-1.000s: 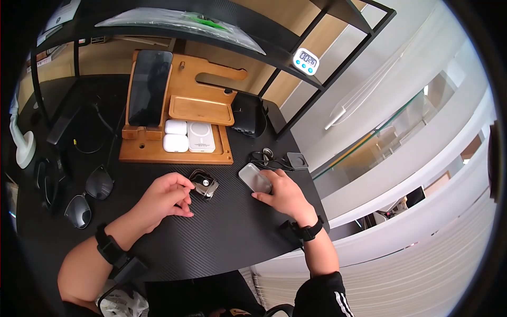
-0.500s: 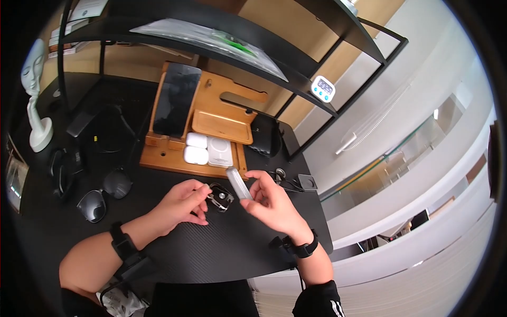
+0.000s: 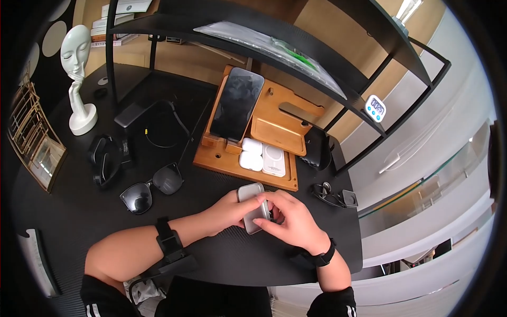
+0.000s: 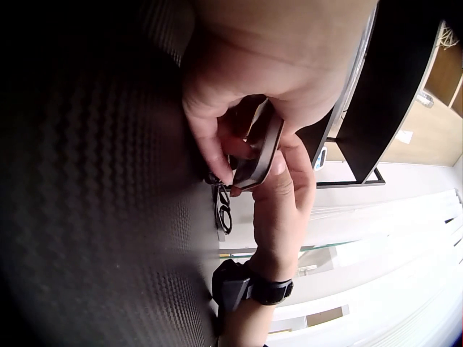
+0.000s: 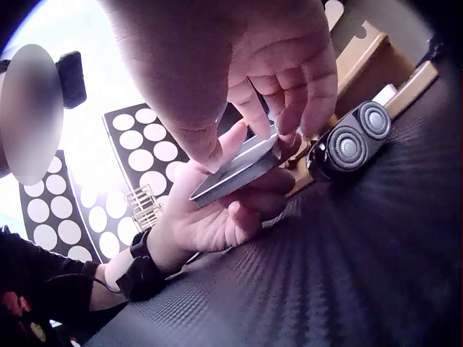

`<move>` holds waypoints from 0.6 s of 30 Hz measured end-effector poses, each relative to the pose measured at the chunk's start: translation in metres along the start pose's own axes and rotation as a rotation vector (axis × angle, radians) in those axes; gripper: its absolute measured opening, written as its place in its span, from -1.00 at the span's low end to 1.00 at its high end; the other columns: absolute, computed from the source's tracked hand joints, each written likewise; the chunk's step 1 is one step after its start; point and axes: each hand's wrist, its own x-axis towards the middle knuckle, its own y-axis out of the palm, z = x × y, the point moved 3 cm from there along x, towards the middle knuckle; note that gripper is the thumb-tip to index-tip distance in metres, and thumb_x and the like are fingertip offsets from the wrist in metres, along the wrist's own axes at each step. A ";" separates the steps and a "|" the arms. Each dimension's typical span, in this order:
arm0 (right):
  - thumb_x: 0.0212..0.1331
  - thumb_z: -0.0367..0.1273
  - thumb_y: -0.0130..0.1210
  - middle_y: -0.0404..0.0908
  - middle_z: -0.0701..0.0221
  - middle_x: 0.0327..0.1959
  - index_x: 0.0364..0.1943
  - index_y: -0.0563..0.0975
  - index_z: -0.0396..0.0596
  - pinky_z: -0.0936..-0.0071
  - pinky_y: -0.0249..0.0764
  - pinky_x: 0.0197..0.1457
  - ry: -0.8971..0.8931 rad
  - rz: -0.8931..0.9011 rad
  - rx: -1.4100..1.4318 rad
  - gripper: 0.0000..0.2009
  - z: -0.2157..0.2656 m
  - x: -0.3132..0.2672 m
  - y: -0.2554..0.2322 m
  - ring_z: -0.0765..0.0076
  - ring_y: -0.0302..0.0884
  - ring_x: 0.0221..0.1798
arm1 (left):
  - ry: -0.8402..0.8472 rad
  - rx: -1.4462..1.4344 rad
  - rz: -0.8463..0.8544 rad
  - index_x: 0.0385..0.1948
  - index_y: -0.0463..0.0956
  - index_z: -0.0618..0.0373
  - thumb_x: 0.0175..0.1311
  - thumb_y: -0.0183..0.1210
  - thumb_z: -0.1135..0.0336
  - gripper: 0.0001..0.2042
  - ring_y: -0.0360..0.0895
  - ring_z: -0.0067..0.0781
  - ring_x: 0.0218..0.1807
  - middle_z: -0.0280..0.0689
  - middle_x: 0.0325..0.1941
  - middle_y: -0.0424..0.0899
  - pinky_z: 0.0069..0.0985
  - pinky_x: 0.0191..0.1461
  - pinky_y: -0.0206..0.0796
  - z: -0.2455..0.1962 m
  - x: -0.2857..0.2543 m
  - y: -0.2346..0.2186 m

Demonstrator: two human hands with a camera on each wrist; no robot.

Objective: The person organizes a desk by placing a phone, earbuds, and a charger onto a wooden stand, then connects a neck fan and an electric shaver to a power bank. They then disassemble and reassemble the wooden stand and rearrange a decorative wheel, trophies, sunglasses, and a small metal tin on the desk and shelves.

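1. Both hands meet over the black desk, holding a flat silver case between them, clear of the desk surface.
2. L hand: fingers curled under the case, cradling it from below; thumb against its near-left edge.
3. R hand: thumb & fingertips pinch the case's right edge from above, fingers bent and close together.
4. Case lies tilted in the right wrist view, one corner pointing out past the L palm.
5. Just beyond the fingertips: wooden organiser w/ phone, white earbud cases & a white charger puck.
6. Sunglasses lie left of the L wrist, well apart.
7. Right of the R knuckles: small cable bundle.
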 end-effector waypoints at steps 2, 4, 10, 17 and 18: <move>-0.02 -0.36 0.26 0.41 0.42 -0.47 -0.08 0.51 -0.04 0.56 0.35 -0.49 -0.017 -0.004 0.094 -0.65 -0.005 -0.001 0.002 0.50 0.33 -0.58 | -0.004 0.002 0.013 0.09 0.30 0.14 0.37 -0.04 0.07 -0.60 0.48 -0.48 0.02 -0.26 0.01 0.47 -0.46 -0.01 0.46 0.001 0.000 0.000; -0.02 -0.38 0.25 0.41 0.43 -0.46 -0.09 0.51 -0.04 0.57 0.34 -0.49 -0.001 -0.001 0.153 -0.65 -0.014 -0.003 0.007 0.52 0.33 -0.58 | 0.002 -0.013 0.026 0.08 0.32 0.14 0.37 -0.04 0.12 -0.63 0.49 -0.49 0.03 -0.28 0.01 0.48 -0.46 0.02 0.44 0.001 0.000 0.000; -0.01 -0.50 0.18 0.40 0.48 -0.53 -0.11 0.51 -0.05 0.62 0.30 -0.52 0.050 0.019 0.245 -0.69 -0.015 -0.004 0.010 0.59 0.31 -0.61 | -0.021 -0.014 0.000 0.06 0.33 0.12 0.37 -0.03 0.17 -0.67 0.50 -0.55 -0.02 -0.32 -0.04 0.50 -0.51 -0.05 0.44 0.003 0.001 -0.001; -0.02 -0.58 0.07 0.39 0.44 -0.50 -0.11 0.51 -0.02 0.61 0.31 -0.49 0.000 0.014 0.288 -0.67 -0.023 -0.005 0.012 0.55 0.34 -0.59 | -0.040 -0.010 -0.036 0.03 0.36 0.10 0.31 0.05 0.20 -0.68 0.52 -0.55 -0.07 -0.33 -0.08 0.52 -0.53 -0.10 0.45 0.001 0.001 0.001; -0.03 -0.58 0.05 0.42 0.41 -0.47 -0.13 0.52 0.01 0.57 0.33 -0.47 0.017 0.021 0.276 -0.68 -0.022 -0.006 0.011 0.48 0.38 -0.55 | -0.033 -0.035 -0.051 0.03 0.36 0.10 0.30 0.09 0.21 -0.67 0.53 -0.54 -0.07 -0.34 -0.08 0.53 -0.52 -0.09 0.46 0.001 0.001 0.000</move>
